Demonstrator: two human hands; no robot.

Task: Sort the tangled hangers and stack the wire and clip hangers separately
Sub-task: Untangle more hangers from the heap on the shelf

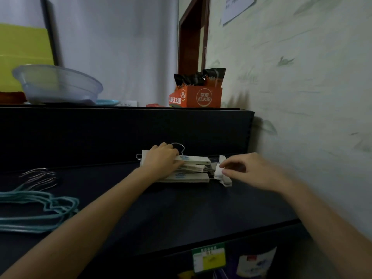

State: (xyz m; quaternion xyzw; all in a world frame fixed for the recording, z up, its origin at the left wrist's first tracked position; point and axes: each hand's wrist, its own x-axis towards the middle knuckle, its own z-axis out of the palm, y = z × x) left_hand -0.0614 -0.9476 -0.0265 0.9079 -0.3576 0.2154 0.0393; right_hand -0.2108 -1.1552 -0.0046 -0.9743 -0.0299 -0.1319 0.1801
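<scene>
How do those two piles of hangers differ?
The wire hangers are thin teal loops; the clip hangers are chunky white bars. The wire hangers lie untouched at left; the clip hangers sit under the left hand, the right hand pinching one end. Both lie flat on the dark shelf.

1. Clip hangers (pixel 193 168): three white bars countable, in one stack on the tabletop (pixel 181 208); can't tell if more lie beneath.
2. Wire hangers (pixel 40 206): one teal pile, at least three outlines; exact count lost in overlap and blur.
3. Metal hooks (pixel 38 176) on that pile: three or four, blurred.
4. Hands: two, left hand (pixel 161 160) and right hand (pixel 247 170).
5. Clear plastic basin (pixel 58 85): one.
6. Blue plate (pixel 106 102): one.
7. Orange box (pixel 199 97): one.
8. Dark packets (pixel 201 77) in the box: at least two.
9. Green-and-yellow label (pixel 209 258): one.
10. Paper notice (pixel 237 7) on the wall: one.
</scene>
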